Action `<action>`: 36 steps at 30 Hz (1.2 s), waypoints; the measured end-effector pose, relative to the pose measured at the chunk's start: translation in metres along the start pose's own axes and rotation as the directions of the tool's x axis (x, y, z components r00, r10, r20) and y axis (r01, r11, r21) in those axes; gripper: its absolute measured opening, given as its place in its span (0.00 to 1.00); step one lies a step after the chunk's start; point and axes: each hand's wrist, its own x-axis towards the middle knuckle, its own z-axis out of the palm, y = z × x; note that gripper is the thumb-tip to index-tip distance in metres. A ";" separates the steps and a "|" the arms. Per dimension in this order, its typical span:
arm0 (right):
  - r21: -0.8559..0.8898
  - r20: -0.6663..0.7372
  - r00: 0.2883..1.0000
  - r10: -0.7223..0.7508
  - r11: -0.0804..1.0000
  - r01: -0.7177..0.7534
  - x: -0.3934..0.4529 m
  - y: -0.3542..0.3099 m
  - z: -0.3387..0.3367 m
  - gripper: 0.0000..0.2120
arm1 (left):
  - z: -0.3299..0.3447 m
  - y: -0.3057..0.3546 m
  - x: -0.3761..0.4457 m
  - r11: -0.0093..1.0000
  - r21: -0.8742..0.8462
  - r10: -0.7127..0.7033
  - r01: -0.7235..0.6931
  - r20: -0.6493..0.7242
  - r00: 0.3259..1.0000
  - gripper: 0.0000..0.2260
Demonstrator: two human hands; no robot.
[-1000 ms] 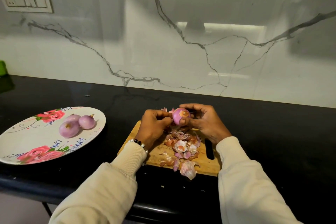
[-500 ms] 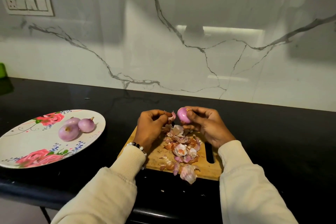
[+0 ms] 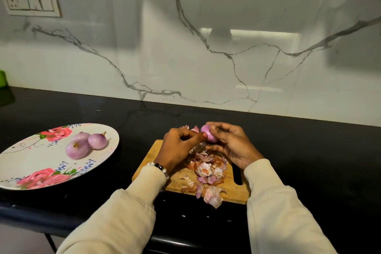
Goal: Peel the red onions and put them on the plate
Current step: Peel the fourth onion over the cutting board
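1. Both forearms, in cream sleeves, reach forward from the bottom edge and converge above the far end of the board [image 3: 233,189]; a beaded bracelet [image 3: 159,168] circles the left wrist.
2. Left hand [image 3: 177,146]: knuckles up, fingers curled inward, thumb and forefinger tips closed together at the onion's left side; whether they pinch a strip of skin cannot be told.
3. Right hand [image 3: 231,144]: palm turned leftward, fingers curled round the onion [image 3: 208,133], thumb across its top, remaining fingers beneath and behind it.
4. The onion is held in the air over the board's far edge, between the two hands, touching both. Its exposed surface is smooth and pink; it looks nearly round, and which way its stem end points cannot be told.
5. Loose peels [image 3: 206,169] lie heaped on the board below the hands, some spilling over its near edge.
6. The plate [image 3: 26,163], flower-patterned, rests on the black desk [image 3: 309,171] well left of the board and carries three peeled onions [image 3: 78,148] clustered together, touching.
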 end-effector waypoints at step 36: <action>-0.005 -0.046 0.998 -0.045 0.999 0.045 -0.002 -0.002 0.005 0.13 | -0.003 -0.003 0.005 0.985 0.160 -0.042 0.059 -0.106 0.993 0.06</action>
